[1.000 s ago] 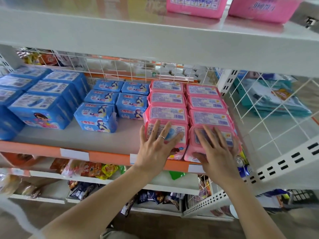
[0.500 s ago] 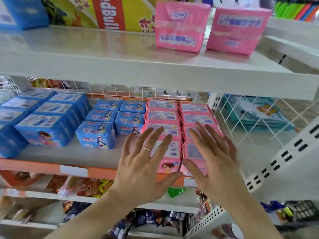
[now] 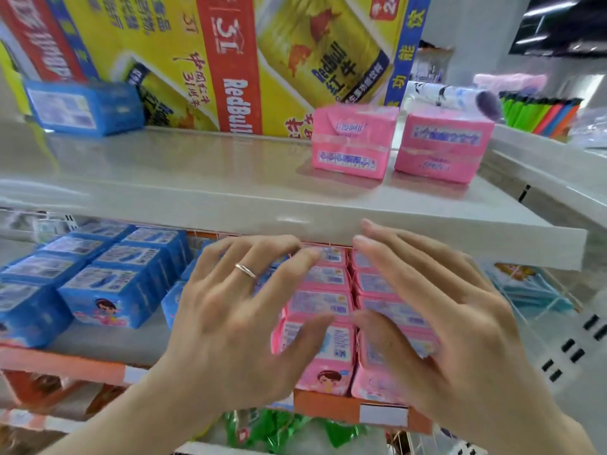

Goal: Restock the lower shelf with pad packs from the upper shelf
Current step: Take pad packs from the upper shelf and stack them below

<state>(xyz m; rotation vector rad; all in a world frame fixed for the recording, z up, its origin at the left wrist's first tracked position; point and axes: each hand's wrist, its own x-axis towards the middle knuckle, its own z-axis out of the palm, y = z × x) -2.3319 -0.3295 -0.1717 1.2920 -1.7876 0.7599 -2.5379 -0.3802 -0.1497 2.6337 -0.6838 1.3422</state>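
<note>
Both hands hang spread and hold nothing. The left hand (image 3: 230, 316), with a ring (image 3: 245, 270) on one finger, and the right hand (image 3: 437, 326) are side by side with their fingers straight and fanned. They hover in front of the pink packs (image 3: 323, 303) on the lower shelf (image 3: 65, 362). Whether any fingertip touches a pack cannot be told, since the hands are blurred.

Those pink packs lie in two rows running front to back, reaching the shelf's orange front edge. Two more pink pad packs stand upright on the upper shelf (image 3: 197, 192), one (image 3: 351, 146) just beside the other (image 3: 443, 149), towards its right end. The right hand's fingertips overlap that shelf's front lip in the view.

Left of the pink rows on the lower shelf sit blue packs (image 3: 108, 290), in several rows. On the upper shelf a single blue pack (image 3: 85, 106) lies far left, in front of a yellow and red Red Bull carton (image 3: 236, 60). Teal packets (image 3: 525, 290) lie to the right, and green wrappers (image 3: 269, 428) show on the shelf below.
</note>
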